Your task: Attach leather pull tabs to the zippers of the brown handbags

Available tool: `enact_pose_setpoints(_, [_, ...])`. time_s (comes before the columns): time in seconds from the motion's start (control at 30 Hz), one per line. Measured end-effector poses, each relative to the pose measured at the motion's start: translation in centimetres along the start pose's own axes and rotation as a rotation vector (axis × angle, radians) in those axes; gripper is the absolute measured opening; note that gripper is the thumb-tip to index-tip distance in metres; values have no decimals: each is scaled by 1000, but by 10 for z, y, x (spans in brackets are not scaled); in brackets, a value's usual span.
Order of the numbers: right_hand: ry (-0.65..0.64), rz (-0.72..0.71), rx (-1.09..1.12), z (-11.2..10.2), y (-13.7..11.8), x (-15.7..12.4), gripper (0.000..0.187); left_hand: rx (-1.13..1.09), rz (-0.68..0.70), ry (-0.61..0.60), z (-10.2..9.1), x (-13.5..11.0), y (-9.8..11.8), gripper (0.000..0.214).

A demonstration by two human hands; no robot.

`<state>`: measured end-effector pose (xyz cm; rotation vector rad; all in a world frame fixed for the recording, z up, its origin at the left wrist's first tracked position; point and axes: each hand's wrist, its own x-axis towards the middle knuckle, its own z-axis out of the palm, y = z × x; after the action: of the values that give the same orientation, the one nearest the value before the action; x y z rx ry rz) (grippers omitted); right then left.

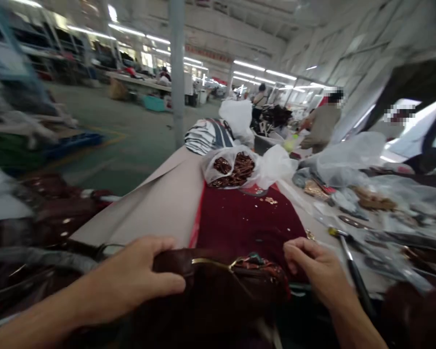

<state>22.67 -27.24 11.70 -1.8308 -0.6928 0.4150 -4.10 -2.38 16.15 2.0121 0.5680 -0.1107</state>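
A dark brown leather-like bag (pixel 210 295) lies at the near edge of the table, close to my body. Along its top runs a gold-coloured zipper (pixel 212 263), parted on the right, where a patterned red and green lining (pixel 256 261) shows. My left hand (pixel 145 271) grips the bag's left end, thumb on the near side and fingers behind. Just beyond the bag's right end is my right hand (pixel 308 261), its fingers curled in; whatever they hold, if anything, is hidden. Beneath and behind the bag spreads a dark red cloth (pixel 232 220).
Small gold metal pieces (pixel 271 200) are scattered on the cloth. Behind them sits a clear plastic bag of brown parts (pixel 236 169), with striped stacked pieces (pixel 207 135) farther back. A hammer-like tool (pixel 349 257) and plastic wrapping (pixel 352 160) lie right. A person (pixel 323 123) stands beyond.
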Motion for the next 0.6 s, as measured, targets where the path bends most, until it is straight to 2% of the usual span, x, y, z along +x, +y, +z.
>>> enact_pose_setpoints(0.07, [-230,42,129,29,-24,-13,33,-87,-59,-22,0,-20,1,21])
enact_pose_setpoints(0.13, [-408,58,243,59,-47,-29,32,-130,-34,-44,5,-24,5,19])
enact_pose_setpoints(0.23, [-558,36,334,98,-72,-45,23,-114,8,-65,15,-25,9,20])
enact_pose_setpoints(0.3, [-616,7,311,114,-81,-50,14,-65,39,-55,19,-27,9,19])
enact_pose_setpoints(0.4, [-628,-110,158,124,-92,-53,4,49,88,-6,22,-32,8,17])
enact_pose_setpoints(0.53, [-596,-352,-59,122,-101,-56,18,185,90,58,24,-37,14,19])
enact_pose_setpoints(0.6, [-597,-397,-105,119,-105,-58,24,212,93,60,26,-38,21,18])
